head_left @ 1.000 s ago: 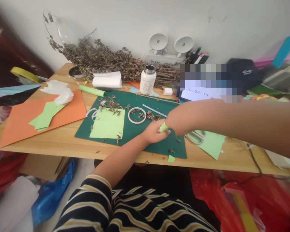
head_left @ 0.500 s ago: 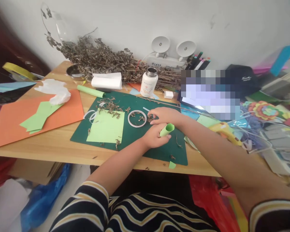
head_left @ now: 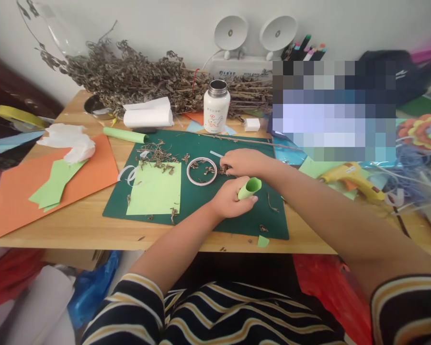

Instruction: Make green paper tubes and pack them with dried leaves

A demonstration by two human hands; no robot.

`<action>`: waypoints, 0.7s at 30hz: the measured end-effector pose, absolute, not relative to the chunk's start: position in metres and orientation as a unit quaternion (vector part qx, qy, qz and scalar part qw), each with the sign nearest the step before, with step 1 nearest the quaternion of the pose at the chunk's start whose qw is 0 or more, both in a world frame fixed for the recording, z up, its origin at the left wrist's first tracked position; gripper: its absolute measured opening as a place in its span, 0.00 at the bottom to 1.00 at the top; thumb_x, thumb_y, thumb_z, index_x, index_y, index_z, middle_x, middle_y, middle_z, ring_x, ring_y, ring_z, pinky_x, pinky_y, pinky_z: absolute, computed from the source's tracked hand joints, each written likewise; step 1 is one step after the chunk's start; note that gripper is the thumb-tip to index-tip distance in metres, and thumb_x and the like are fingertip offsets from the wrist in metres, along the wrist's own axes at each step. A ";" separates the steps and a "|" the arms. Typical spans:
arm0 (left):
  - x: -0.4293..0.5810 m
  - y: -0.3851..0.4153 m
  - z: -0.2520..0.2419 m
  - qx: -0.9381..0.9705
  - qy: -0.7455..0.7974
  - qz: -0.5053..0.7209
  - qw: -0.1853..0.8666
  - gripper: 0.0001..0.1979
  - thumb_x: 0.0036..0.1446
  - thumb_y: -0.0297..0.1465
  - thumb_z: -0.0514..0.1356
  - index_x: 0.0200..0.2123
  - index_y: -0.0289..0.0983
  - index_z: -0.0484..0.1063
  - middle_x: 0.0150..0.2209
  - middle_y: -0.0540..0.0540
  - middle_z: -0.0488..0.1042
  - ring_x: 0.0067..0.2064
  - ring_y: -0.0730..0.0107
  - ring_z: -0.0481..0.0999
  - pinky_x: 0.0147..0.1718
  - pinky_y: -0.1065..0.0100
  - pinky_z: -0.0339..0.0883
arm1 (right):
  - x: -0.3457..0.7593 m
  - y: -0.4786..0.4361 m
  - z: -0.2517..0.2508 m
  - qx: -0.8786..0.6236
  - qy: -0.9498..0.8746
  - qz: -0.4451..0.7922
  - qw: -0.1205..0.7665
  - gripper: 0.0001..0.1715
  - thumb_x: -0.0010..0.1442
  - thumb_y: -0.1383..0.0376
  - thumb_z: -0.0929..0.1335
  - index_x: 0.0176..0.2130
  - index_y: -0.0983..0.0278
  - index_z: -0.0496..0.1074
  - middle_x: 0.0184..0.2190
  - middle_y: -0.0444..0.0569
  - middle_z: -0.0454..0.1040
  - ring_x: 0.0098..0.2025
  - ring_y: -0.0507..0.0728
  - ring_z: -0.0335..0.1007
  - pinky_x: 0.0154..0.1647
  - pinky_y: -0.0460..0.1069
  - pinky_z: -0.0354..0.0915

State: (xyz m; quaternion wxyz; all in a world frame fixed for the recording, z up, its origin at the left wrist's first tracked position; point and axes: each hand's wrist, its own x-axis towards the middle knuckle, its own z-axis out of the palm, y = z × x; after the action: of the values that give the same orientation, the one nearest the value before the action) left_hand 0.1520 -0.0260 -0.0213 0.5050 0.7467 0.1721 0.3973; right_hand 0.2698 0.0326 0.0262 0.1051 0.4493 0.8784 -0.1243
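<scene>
My left hand (head_left: 230, 199) is wrapped round a rolled light-green paper tube (head_left: 252, 186), its open end facing up. Just beyond it, my right hand (head_left: 243, 162) reaches down to the green cutting mat (head_left: 204, 213), fingertips pinched on some crumbled dried leaves (head_left: 224, 169). Left of those fingers lies a white tape ring (head_left: 188, 176) with leaf bits inside it. A light-green paper square (head_left: 154, 189) rests on the mat's left part, and dried stems (head_left: 161, 154) lie across its top edge.
Behind the mat stand an uncapped white bottle (head_left: 216, 112) and a big heap of dried plants (head_left: 129, 81). A yellow glue gun (head_left: 345, 175) lies near my right forearm. Orange paper (head_left: 17, 191) covers the table's left, and another green paper roll (head_left: 125, 135) lies behind.
The view has shifted slightly closer and to the right. My left hand keeps the paper tube, while my right fingers remain low at the dried leaves and look more closed.
</scene>
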 end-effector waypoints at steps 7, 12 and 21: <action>0.152 -0.026 -0.026 0.744 0.162 0.405 0.506 0.09 0.47 0.31 0.54 0.20 0.37 0.56 0.17 0.55 0.58 0.20 0.77 0.57 0.21 0.71 0.53 | 0.280 0.026 0.023 0.476 0.872 -0.109 0.043 0.11 0.52 0.68 0.62 0.31 0.66 0.73 0.31 0.53 0.74 0.32 0.57 0.68 0.25 0.47 0.54; 0.152 -0.026 -0.029 0.736 0.181 0.402 0.514 0.09 0.46 0.30 0.54 0.20 0.37 0.56 0.17 0.55 0.59 0.20 0.77 0.59 0.20 0.72 0.55 | 0.302 -0.005 0.057 0.559 0.765 -0.161 -0.276 0.10 0.52 0.63 0.66 0.34 0.65 0.73 0.28 0.46 0.74 0.27 0.52 0.67 0.26 0.47 0.61; 0.154 -0.024 -0.032 0.728 0.174 0.424 0.510 0.08 0.45 0.30 0.54 0.19 0.36 0.57 0.16 0.55 0.60 0.18 0.79 0.59 0.19 0.73 0.55 | 0.271 -0.058 0.064 0.454 0.595 -0.354 -0.560 0.06 0.46 0.66 0.70 0.29 0.61 0.70 0.25 0.40 0.72 0.25 0.49 0.68 0.26 0.46 0.67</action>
State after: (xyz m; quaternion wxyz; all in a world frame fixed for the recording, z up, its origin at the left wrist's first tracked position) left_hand 0.1536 -0.0239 -0.0321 0.5097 0.7283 0.1736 0.4239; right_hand 0.2709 -0.0580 0.0637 -0.5604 0.4539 0.5953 -0.3543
